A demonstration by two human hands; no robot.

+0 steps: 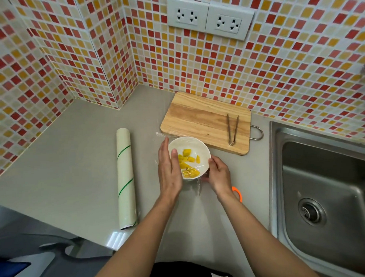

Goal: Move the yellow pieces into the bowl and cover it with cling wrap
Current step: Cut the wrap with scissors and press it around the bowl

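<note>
One roll of cling wrap [126, 178] lies on the left of the grey table [75, 162], lengthwise from near to far, well apart from the work. To its right the left hand [170, 170] lies flat against the left side of the single white bowl [189, 158], its fingers [165, 148] straight and together, pressing the clear film [194, 169] against the rim and wall rather than gripping anything. The bowl sits near the middle of the table, just in front of the one wooden cutting board [206, 122], and the yellow pieces [187, 162] are already inside it; about six can be counted through the film, though some overlap. The right hand [218, 174] cups the near right side of the bowl, its fingers curled round the wall and the loose film there. Film is stretched over the top, with slack trailing at the far left and at the near edge. I judge the transfer finished and the covering in its last stage: sealing the edges. The next move likely calls for smoothing the loose film down around the rim and tucking it under, while steadying the light bowl. One pair of tongs [233, 129] rests on the right end of the board, and one steel sink [324, 195] sits at the far right.
</note>
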